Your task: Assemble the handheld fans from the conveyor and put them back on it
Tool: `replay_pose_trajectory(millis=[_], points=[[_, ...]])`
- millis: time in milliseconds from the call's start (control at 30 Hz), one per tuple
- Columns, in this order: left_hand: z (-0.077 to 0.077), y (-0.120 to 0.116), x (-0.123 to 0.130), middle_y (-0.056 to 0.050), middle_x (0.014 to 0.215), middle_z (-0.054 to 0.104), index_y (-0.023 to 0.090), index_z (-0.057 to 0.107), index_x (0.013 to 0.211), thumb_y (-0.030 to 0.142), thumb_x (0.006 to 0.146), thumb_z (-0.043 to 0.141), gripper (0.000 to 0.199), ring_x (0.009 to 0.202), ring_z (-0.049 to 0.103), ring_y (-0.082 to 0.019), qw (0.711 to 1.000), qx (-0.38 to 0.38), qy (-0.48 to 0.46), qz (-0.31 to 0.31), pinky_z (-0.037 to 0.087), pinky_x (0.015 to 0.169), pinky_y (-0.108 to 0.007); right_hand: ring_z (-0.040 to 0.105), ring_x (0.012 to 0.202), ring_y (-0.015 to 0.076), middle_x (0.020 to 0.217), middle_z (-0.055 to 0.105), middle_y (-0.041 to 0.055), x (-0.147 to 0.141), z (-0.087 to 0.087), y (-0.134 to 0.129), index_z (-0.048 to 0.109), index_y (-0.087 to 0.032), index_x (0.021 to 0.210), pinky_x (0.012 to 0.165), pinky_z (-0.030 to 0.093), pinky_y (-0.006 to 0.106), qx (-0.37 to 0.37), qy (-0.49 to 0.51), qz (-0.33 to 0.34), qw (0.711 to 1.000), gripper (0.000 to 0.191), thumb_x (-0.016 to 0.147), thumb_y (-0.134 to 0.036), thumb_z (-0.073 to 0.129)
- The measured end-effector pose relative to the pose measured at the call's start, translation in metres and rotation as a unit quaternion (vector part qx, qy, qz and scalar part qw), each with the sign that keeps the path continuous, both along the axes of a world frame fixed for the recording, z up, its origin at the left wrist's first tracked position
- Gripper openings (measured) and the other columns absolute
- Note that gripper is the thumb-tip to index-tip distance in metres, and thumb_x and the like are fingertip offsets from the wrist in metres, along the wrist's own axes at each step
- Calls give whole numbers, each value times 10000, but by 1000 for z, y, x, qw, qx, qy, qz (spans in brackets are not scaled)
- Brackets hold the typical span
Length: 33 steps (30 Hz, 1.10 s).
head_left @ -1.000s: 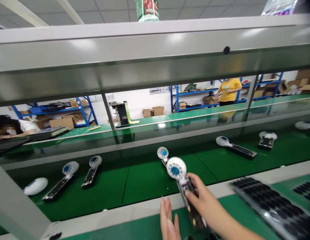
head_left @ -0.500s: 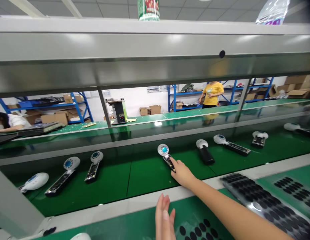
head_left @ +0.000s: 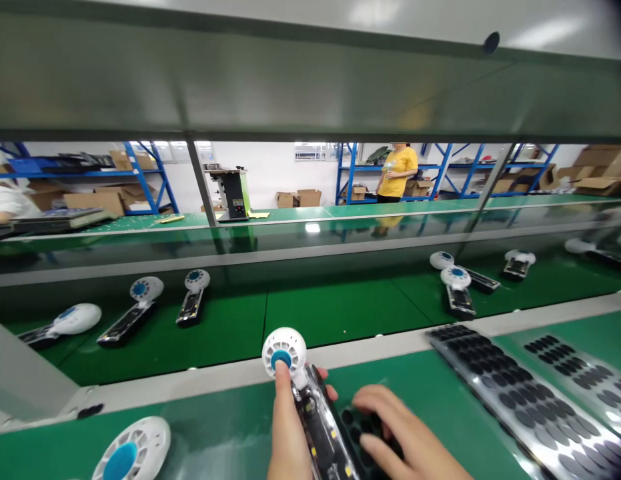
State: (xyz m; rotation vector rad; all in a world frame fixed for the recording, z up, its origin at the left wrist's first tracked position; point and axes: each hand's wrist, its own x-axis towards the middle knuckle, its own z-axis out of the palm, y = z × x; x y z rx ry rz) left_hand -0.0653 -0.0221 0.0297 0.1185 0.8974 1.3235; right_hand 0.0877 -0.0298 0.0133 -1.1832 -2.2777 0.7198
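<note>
My left hand (head_left: 289, 427) is wrapped round a handheld fan (head_left: 326, 433), thumb on the blue centre of its white round head. Its handle is uncovered, and a dark circuit board with small yellow parts shows. My right hand (head_left: 405, 433) is just right of the handle, fingers curved and apart, nothing seen in them. Below these fingers lie round black stickers (head_left: 354, 433), partly hidden by both hands. Another white fan head (head_left: 135, 450) with a blue centre rests on the green bench at lower left, cut off by the frame.
Several fans lie on the green belt (head_left: 330, 307), one (head_left: 457, 290) overlapping another. Sticker sheets (head_left: 520, 393) cover the bench at right. A metal shelf (head_left: 290, 73) spans overhead, with an upright post (head_left: 200, 180). A person in a yellow top (head_left: 400, 170) stands beyond.
My right hand has left the belt, and a fan is now in my left hand. The dark-handled fan is gone from its spot; one with an uncovered handle lies further right. The view has shifted.
</note>
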Motion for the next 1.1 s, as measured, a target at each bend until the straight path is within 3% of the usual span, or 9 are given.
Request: replay_pose_trajectory(millis=[67,133,333,533,833,967,1100], points=[[2,0,-1,-48,448,595,106,604,623,678,636,455,591,335,490,-94,1000,0,25,-6,345,337,-186,557,874,150,921,596,32,-3,8,13,578,-197,862,765,452,225,-25,-66,-39,997,155,759,-126,486],[2,0,1,-59,431,596,90,604,582,672,648,443,608,330,489,-94,999,-6,46,-2,355,340,-185,549,833,155,853,595,14,-9,10,21,589,-196,763,737,442,232,-27,-118,-64,991,146,712,-88,506],[-5,0,9,-71,421,608,98,589,560,637,682,437,574,334,506,-115,995,-4,97,15,388,370,-212,546,801,225,835,612,87,-31,9,23,622,-149,748,725,430,322,-29,-188,-93,977,197,680,-62,459],[-6,-1,11,-57,429,608,111,579,599,632,687,437,547,354,533,-140,994,13,110,21,399,377,-232,579,752,224,781,641,106,-42,15,25,653,-140,745,702,421,298,-24,-228,-91,969,228,730,-67,438],[-14,-1,11,-61,493,634,110,573,666,611,705,442,519,412,565,-144,987,22,157,26,403,414,-232,604,582,167,635,629,45,-29,13,29,600,-168,601,529,434,231,2,-164,-127,978,231,733,-73,436],[-18,-2,12,-75,602,671,113,585,742,561,699,509,456,644,645,-208,992,18,113,52,476,616,-300,606,770,148,852,633,54,-24,17,32,585,-177,812,683,472,232,57,-78,-128,987,225,815,-120,367],[-21,-3,11,-116,609,673,90,609,692,603,676,496,525,658,645,-256,996,24,75,38,477,627,-348,572,904,153,976,620,57,-25,14,26,591,-187,907,810,457,266,96,-31,-84,991,232,828,-139,379]])
